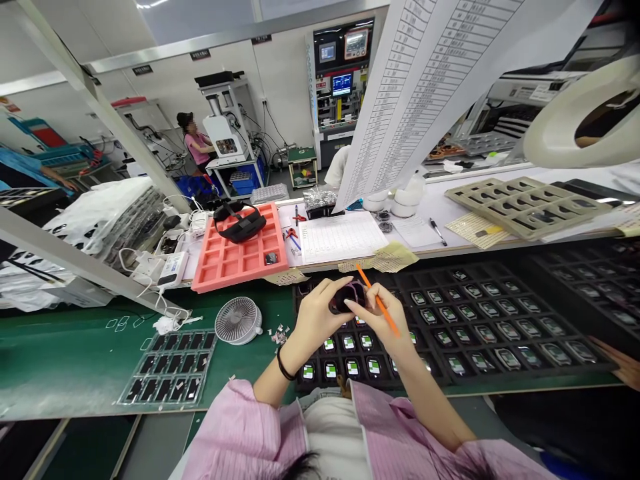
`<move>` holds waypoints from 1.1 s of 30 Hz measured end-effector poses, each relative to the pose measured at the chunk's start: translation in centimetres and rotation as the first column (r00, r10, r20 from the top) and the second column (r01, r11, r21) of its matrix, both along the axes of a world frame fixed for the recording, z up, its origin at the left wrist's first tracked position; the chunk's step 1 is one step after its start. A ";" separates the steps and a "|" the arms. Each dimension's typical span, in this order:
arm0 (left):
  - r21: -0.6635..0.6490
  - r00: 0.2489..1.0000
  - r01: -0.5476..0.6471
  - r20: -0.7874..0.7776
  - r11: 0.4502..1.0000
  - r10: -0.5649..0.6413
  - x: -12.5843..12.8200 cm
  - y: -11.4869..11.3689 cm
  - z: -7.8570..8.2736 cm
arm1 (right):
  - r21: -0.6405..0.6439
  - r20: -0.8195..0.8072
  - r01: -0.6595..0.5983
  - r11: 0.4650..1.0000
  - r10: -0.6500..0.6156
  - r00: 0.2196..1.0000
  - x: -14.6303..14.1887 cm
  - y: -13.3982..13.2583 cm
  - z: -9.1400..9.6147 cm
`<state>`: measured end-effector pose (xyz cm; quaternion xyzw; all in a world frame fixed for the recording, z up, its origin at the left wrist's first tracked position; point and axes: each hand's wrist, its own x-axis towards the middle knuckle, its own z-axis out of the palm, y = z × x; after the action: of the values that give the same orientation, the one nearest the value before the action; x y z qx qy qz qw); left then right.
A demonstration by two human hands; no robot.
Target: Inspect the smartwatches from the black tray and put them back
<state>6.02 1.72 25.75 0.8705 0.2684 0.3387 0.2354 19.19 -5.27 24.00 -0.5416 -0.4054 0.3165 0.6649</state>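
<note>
From the head view, the left hand (319,315) curls its fingers closely around a dark oval watch body (342,300), held up above the near edge of a black tray (505,377) of watch units, apparently to expose its rim. The right hand (384,313) pinches an orange stick (381,305) narrowly, its fingertips just beside the body.

The left hand (317,313) grips a small dark oval device (343,300), which the right hand (383,320) also touches while pinching an orange stick (381,307). Both hands are above a black tray (500,376) holding rows of small lit-screen devices (349,343).
</note>
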 end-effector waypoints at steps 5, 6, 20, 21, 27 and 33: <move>-0.139 0.991 0.083 0.117 0.987 -0.067 -0.4 0.0 0.4 | -0.037 -0.161 -0.058 0.998 0.051 0.986 0.5 -0.2 0.4; -0.147 0.989 0.090 0.129 0.985 -0.071 -0.4 0.0 0.4 | -0.038 -0.174 -0.061 0.997 0.053 0.983 0.6 -0.2 0.4; -0.238 0.981 0.111 0.181 0.965 -0.068 -0.3 -0.1 0.4 | -0.038 -0.279 -0.100 0.994 0.085 0.957 0.7 -0.7 0.6; -0.263 0.981 0.111 0.184 0.958 -0.063 -0.3 0.0 0.4 | -0.032 -0.313 -0.115 0.993 0.099 0.945 0.7 -0.7 0.6; -0.496 0.959 0.160 0.284 0.854 -0.015 -0.2 0.7 0.2 | -0.014 -0.379 -0.080 0.997 0.068 0.923 0.7 -0.6 0.9; -0.653 0.924 0.266 0.383 0.709 0.007 -0.1 1.8 -0.4 | 0.027 -0.352 -0.096 0.995 0.099 0.931 1.0 0.0 0.5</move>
<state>5.95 3.54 25.36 0.6584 0.2653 0.3477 0.6125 20.20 -5.30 24.47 -0.4520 -0.3073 0.4392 0.7130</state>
